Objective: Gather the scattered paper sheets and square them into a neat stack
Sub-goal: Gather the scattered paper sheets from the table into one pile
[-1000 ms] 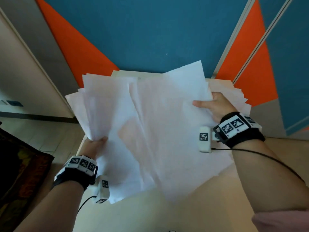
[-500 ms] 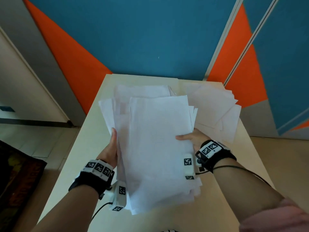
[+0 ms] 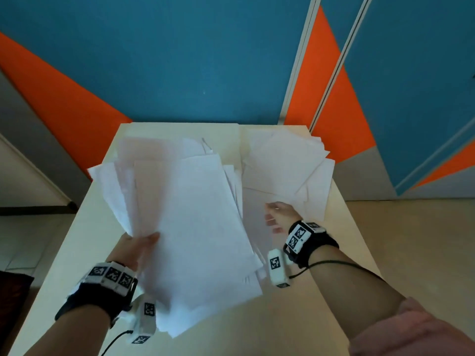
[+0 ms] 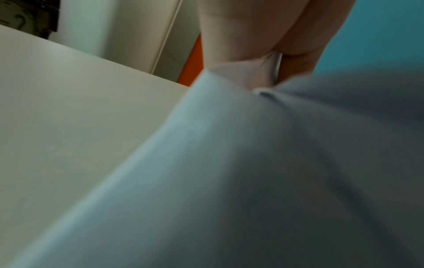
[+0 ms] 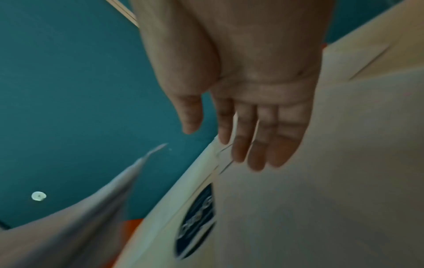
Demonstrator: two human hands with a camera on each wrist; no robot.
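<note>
My left hand [image 3: 138, 246] grips a thick, uneven bundle of white sheets [image 3: 190, 227] by its left edge, thumb on top, and holds it slanted above the beige table [image 3: 84, 240]. In the left wrist view the palm [image 4: 247, 36] pinches the bundle [image 4: 275, 163] from below. My right hand [image 3: 279, 215] is off the bundle, fingers straight, and hovers over several loose sheets [image 3: 282, 170] fanned on the table's far right part. The right wrist view shows this hand [image 5: 247, 127] flat and holding nothing, with the bundle's edge [image 5: 91, 208] at the lower left.
The table's far edge meets a blue and orange wall [image 3: 192, 73]. A dark oval label [image 5: 197, 223] shows on the table's rim. Floor lies to the left [image 3: 30, 240] and right [image 3: 411, 240] of the table.
My right hand has let go of the bundle and moved right, over the loose sheets. My left hand keeps the bundle, which has fanned out and tipped to the left.
</note>
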